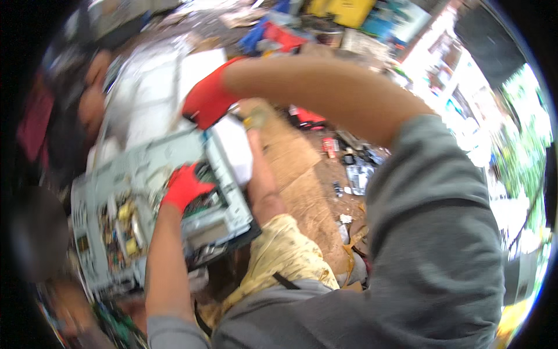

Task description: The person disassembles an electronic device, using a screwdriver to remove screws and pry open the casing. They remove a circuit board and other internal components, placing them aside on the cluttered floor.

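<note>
A flat, light grey-green metal chassis [157, 152] with exposed electronics lies tilted at the left, beside my bent leg. My left hand [186, 187], in a red glove, rests over a green circuit board [200, 205] in its right half. The thumb stands apart from the fingers there, near dark cabling. Over the chassis's far right corner, my right hand [208, 96], also gloved in red, is curled closed with the arm arched across. A small dark piece shows at its fingers; what it holds is blurred and mostly hidden. Yellow and brown components [125, 224] fill the chassis's left opening.
White panels [152, 87] lie beyond the chassis. Flattened cardboard [302, 180] covers ground right of my leg, with small scraps and a red piece [330, 147] past it. Another person's limbs [93, 99] are at the far left. A yellow container [349, 10] stands at the back.
</note>
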The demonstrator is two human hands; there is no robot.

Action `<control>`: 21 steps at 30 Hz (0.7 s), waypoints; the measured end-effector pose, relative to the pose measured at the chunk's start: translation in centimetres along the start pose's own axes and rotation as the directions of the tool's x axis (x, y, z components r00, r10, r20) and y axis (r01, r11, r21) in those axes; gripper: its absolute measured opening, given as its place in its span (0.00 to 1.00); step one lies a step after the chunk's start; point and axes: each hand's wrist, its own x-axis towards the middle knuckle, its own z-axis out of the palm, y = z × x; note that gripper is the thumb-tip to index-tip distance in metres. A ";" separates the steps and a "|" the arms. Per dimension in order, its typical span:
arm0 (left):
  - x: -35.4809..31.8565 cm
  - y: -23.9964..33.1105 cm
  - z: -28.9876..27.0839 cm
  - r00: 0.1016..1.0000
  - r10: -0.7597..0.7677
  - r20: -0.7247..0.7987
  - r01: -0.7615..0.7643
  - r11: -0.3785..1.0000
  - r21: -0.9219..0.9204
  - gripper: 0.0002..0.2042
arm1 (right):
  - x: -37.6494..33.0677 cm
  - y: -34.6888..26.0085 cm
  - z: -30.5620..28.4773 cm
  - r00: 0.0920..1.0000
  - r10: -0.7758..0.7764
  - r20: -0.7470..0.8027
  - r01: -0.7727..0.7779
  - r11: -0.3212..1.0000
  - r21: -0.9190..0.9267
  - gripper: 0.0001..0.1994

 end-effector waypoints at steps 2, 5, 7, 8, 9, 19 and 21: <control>0.8 -0.9 2.0 0.991 0.020 -0.135 -0.041 0.988 -0.149 0.41 | -0.7 0.8 0.8 0.995 -0.050 -0.091 0.049 0.999 -0.007 0.17; 1.1 -0.6 2.8 0.882 0.094 -0.462 -0.284 0.888 -0.362 0.27 | 0.0 1.8 2.0 0.967 -0.110 -0.229 0.131 0.988 0.077 0.16; 2.2 1.1 3.9 0.906 0.053 -0.421 -0.276 0.827 -0.490 0.23 | -1.9 1.4 3.5 0.970 0.008 -0.242 0.030 0.988 0.152 0.15; 2.3 0.2 4.1 0.908 0.010 -0.419 -0.259 0.801 -0.541 0.22 | -1.8 0.4 3.5 0.962 0.101 -0.253 -0.056 0.983 0.177 0.17; 2.6 -0.6 4.1 0.909 -0.032 -0.415 -0.242 0.770 -0.590 0.20 | -1.7 -0.6 3.9 0.921 0.208 -0.329 -0.123 0.957 0.261 0.18; 1.7 0.9 5.3 0.917 -0.058 -0.396 -0.228 0.737 -0.636 0.15 | -2.3 -4.3 4.9 0.742 0.542 -0.393 -0.336 0.809 0.482 0.20; 1.8 1.2 5.3 0.933 -0.050 -0.358 -0.227 0.689 -0.688 0.15 | -2.1 -3.3 3.6 0.809 0.509 -0.294 -0.363 0.827 0.430 0.17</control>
